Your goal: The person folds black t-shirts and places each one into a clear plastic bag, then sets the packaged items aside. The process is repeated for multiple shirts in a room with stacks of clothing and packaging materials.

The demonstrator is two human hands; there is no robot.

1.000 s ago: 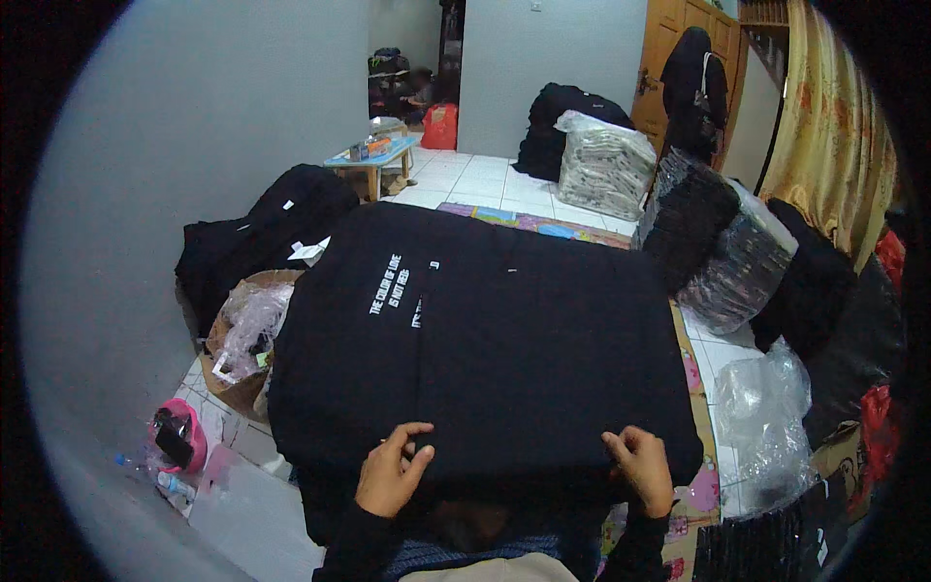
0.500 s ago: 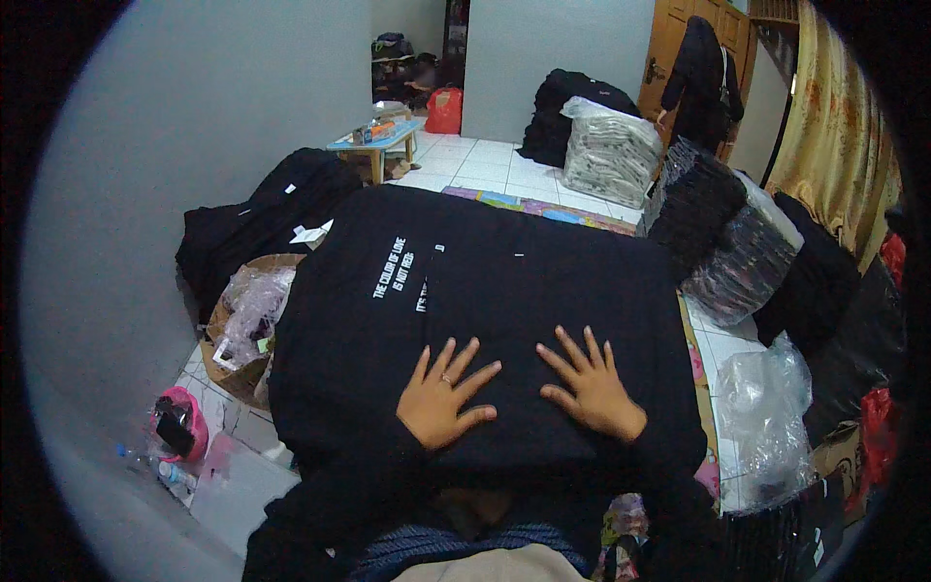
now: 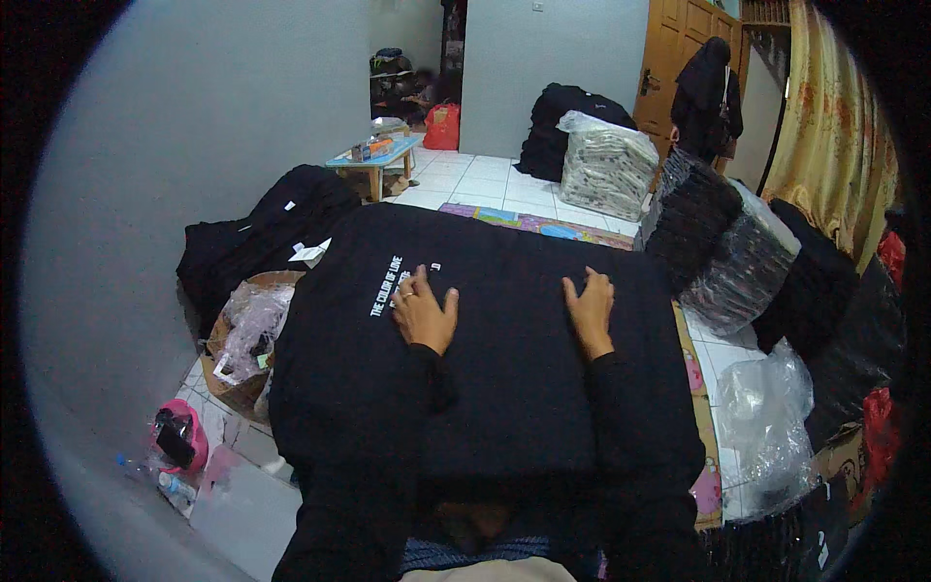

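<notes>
A black garment [image 3: 514, 388] with white printed lettering lies spread out in front of me, covering whatever supports it. My left hand [image 3: 424, 312] rests on the cloth at the lettering and hides part of it. Its thumb stands apart from the fingers, and a ring shows on one finger. To the right, my right hand [image 3: 592, 310] touches the same cloth, its fingers bent a little and parted from each other. Neither hand holds anything that I can see.
More black clothes [image 3: 276, 218] are heaped at the left beside a box of clear plastic [image 3: 254, 320]. Plastic-wrapped stacks [image 3: 742, 257] and a clear bag [image 3: 771, 417] lie at the right. A low table [image 3: 378, 160] stands farther back. A person in black [image 3: 703, 102] stands by the door.
Both hands have moved forward over the garment, away from me, and their fingers are less spread. The left now covers some lettering. The person by the door has shifted slightly.
</notes>
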